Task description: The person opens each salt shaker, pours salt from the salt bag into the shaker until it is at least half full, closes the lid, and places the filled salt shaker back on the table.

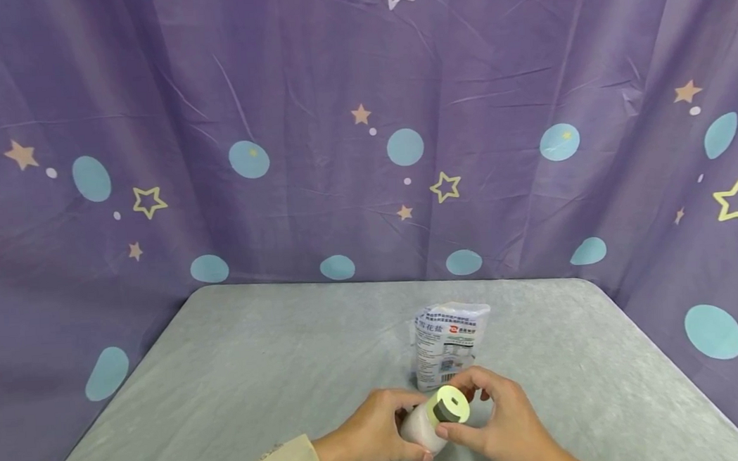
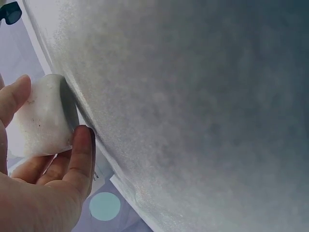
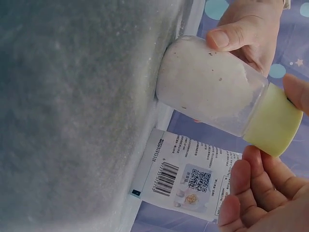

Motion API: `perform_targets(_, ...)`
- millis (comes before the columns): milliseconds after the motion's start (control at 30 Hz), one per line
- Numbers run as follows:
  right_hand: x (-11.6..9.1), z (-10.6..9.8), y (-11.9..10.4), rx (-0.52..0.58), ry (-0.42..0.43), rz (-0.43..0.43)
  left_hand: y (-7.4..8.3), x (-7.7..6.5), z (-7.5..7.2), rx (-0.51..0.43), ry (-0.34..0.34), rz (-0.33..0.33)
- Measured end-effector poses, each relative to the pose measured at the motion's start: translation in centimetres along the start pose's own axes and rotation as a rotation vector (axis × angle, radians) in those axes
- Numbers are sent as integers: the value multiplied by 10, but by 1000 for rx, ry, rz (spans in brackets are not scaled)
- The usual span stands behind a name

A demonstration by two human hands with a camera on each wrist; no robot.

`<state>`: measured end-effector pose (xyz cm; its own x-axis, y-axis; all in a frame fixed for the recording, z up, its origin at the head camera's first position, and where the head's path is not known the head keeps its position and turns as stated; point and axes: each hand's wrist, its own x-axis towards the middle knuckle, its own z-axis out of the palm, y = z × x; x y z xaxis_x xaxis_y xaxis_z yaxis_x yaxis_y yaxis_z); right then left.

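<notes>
A see-through shaker jar (image 1: 419, 430) of white grains has a pale yellow-green lid (image 1: 453, 400) with a dark patch on its side. In the head view it leans to the right, low over the table. My left hand (image 1: 378, 431) grips the jar's body, thumb on one side and fingers round the other. With thumb and fingertips, my right hand (image 1: 504, 420) holds the lid (image 3: 273, 121). The right wrist view shows small dark specks on the jar (image 3: 207, 82), its base right at the tabletop. Just behind the hands stands a white printed salt bag (image 1: 445, 342).
A grey cloth-like cover lies over the table (image 1: 257, 364). Behind and at both sides hangs a purple curtain (image 1: 328, 176) with stars and blue dots. The bag's barcode side (image 3: 166, 179) faces me, close to my right fingers.
</notes>
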<state>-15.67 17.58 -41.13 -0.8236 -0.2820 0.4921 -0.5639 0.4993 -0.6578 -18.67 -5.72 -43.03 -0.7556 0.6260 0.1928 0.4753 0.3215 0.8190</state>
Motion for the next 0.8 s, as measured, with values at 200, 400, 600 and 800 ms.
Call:
perform_targets(200, -1, 4, 0, -35, 56, -16, 0, 0, 0, -16, -5, -5)
perform_targets(400, -1, 6, -2, -66, 85, 35, 1, 0, 0, -19, -4, -2)
perform_targets(600, 0, 8, -6, -85, 88, 123, 2, 0, 0, -35, -8, -16)
perform_targets(800, 0, 6, -6, -99, 75, 142, 1, 0, 0, -33, -10, -11)
